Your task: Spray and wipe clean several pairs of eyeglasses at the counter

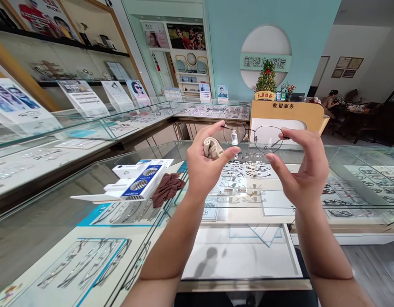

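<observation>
Bare forearms (169, 238) stretch forward over the glass surface (62, 217). At the fingertips, the left grip (201, 170) holds one end of the thin-rimmed glasses (252, 129), a rolled beige cloth (212, 148) tucked in its palm; the right grip (307, 170) holds the other end, so the glasses sit between both. Lower left, a white-and-blue box (141, 184) lies beside a brown cloth (168, 189) on the surface

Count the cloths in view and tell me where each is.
2: a beige cloth bunched in the left hand, and a brown cloth beside the blue-and-white box. Others may be hidden.
</observation>
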The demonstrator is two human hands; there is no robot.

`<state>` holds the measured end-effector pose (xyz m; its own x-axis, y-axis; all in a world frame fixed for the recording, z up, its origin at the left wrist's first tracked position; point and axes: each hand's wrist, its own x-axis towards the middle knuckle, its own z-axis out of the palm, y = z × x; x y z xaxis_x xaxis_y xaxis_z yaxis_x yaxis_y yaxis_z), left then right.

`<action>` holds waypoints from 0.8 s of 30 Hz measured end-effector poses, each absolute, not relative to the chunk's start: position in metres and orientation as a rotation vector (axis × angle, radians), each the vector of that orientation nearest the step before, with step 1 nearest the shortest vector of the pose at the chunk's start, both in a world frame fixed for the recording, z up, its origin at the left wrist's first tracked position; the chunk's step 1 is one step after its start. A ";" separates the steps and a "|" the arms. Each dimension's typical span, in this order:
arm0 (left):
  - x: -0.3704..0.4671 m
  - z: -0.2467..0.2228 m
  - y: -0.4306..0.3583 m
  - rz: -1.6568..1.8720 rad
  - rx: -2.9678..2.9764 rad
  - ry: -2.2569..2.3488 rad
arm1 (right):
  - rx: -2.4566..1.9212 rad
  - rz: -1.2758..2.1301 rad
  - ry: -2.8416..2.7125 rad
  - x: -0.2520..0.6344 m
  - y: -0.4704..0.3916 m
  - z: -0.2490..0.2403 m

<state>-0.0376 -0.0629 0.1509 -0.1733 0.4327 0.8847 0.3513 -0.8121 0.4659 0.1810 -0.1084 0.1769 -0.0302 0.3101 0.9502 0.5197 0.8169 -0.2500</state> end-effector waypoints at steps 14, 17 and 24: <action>-0.028 0.143 -0.068 2.571 1.971 1.037 | -0.641 -0.099 -1.598 0.179 -0.093 0.170; -0.025 0.145 -0.075 2.622 1.983 1.072 | -0.653 -0.002 -1.593 0.178 -0.087 0.167; -0.022 0.150 -0.076 2.749 2.078 0.822 | -0.646 0.105 -1.550 0.174 -0.085 0.162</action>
<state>-0.0218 -0.0756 0.1499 -0.2599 -0.0415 0.9648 0.5645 -0.8171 0.1169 0.1742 -0.0854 0.1617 0.0521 0.4549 0.8890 0.3315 0.8319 -0.4451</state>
